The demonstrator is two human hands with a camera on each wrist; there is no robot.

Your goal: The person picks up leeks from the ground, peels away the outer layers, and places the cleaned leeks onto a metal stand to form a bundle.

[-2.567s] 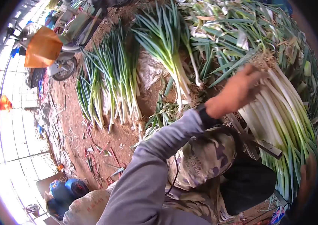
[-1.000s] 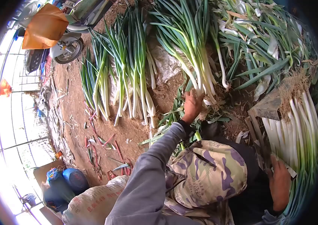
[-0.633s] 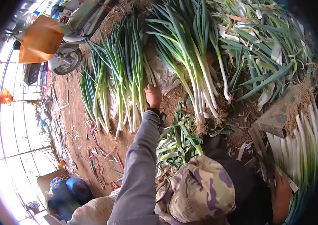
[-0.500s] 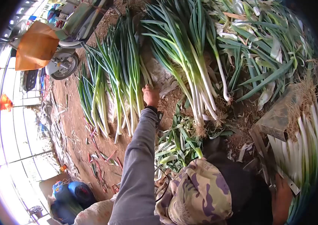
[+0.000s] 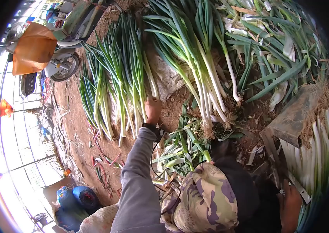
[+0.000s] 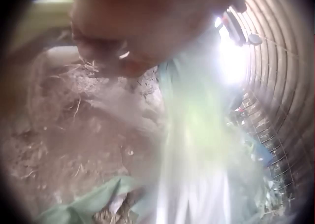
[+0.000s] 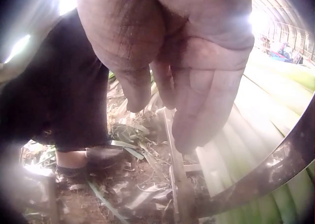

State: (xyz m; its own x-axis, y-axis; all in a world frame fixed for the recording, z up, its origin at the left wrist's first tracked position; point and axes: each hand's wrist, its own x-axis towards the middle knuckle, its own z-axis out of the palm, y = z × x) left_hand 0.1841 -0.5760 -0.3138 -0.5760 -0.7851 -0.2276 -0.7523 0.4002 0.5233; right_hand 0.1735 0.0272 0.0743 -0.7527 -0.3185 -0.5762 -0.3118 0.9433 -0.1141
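Observation:
My left hand (image 5: 153, 110) pinches the root end of a single green onion (image 5: 152, 83) lying beside a bunch on the soil. Up close in the left wrist view, the curled fingers of that hand (image 6: 142, 29) are blurred, with a white stalk end (image 6: 61, 56) and fine roots next to them. My right hand (image 5: 290, 202) is beside a rack (image 5: 273, 155) stacked with green onions (image 5: 315, 151). Its fingers hang loosely above the rack's bar (image 7: 179, 184) in the right wrist view and hold nothing.
Green onion bunches (image 5: 207, 77) lie ahead, with trimmed leaves (image 5: 277, 58) heaped to their right. More leaf scraps (image 5: 184, 143) lie in front of me. A parked scooter (image 5: 61, 66) stands at the upper left. A metal plate (image 5: 288, 122) tops the rack.
My left hand has gone from the stacked green onions on the right, past the middle bunch, to the single one, whose end it grips. My right hand has come in beside the rack.

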